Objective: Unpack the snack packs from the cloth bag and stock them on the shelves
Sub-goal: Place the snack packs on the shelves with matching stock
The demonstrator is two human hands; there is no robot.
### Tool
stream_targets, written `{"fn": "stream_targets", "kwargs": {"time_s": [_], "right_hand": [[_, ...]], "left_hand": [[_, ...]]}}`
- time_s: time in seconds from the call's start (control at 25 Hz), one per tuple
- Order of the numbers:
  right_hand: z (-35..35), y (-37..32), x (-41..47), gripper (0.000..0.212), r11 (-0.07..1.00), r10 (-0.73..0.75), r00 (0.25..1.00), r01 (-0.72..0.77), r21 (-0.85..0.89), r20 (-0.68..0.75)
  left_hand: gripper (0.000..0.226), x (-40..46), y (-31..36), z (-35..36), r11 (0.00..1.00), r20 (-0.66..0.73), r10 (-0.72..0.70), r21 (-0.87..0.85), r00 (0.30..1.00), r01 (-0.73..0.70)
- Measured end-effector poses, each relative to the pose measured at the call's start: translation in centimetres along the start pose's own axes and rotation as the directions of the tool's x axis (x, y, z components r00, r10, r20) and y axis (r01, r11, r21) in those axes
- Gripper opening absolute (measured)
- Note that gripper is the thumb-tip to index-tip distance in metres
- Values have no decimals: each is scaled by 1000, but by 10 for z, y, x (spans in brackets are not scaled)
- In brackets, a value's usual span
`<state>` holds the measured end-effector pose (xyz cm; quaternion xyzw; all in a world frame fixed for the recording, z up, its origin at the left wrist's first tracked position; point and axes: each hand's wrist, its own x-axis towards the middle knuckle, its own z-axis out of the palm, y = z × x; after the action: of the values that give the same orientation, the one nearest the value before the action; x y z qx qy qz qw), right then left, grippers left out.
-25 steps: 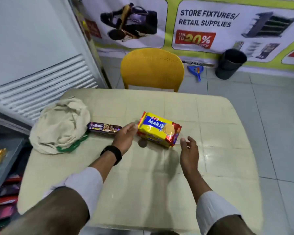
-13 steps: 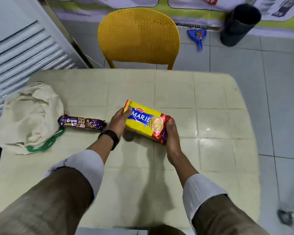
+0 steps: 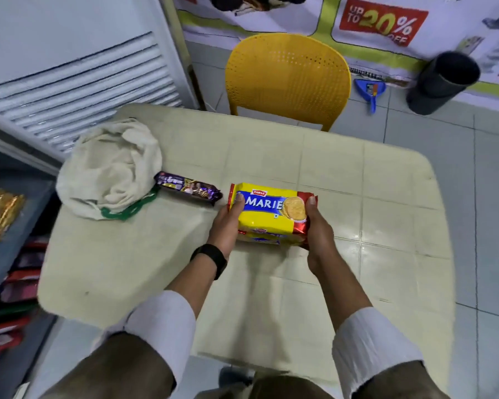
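Left hand (image 3: 226, 226) and right hand (image 3: 317, 226) clamp the two ends of the yellow Marie biscuit pack (image 3: 270, 214), held just above the tabletop (image 3: 357, 211). Just left of that pack lies a purple snack pack (image 3: 188, 190); further left sits the crumpled cloth bag (image 3: 110, 171). Beyond the pack stands a yellow chair (image 3: 288, 76).
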<state>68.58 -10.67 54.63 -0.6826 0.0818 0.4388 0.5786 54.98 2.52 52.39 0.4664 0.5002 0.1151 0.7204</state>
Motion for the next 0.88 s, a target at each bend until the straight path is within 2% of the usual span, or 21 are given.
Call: {"fn": "stream_targets", "kwargs": {"time_s": [0.12,0.2,0.32,0.4,0.52,0.6,0.76,0.88], "right_hand": [[35,-22,-44,45,998,-44,995,49,-46,94],[83,-32,-83,47,991,-81,977,101,-90,195],[169,-34,-145,49,972,-129,920,191,-135,369],[229,-28,-188,48,966,-143,879,224,-128,456],[323,-6,-252,39,951,-160,800,282,-127,578],[388,19,-296,35,937,-166,725,326,-121,668],[492,71,-377,34,920,-158,546,385,-79,822],[553,109,-426,40,909,-136,468,409,-78,873]], "left_hand": [[68,-46,19,-38,993,-88,84,-72,993,-90],[65,-82,39,-86,976,-163,161,-119,973,-182],[57,-139,66,-172,935,-307,264,-149,914,-320],[56,-174,78,-237,912,-412,282,-164,866,-375],[61,-233,91,-341,875,-542,305,-166,783,-456],[58,-278,92,-413,832,-637,320,-165,701,-530],[56,-356,80,-525,778,-754,316,-141,575,-612],[55,-404,73,-587,764,-822,298,-100,486,-637]]}}
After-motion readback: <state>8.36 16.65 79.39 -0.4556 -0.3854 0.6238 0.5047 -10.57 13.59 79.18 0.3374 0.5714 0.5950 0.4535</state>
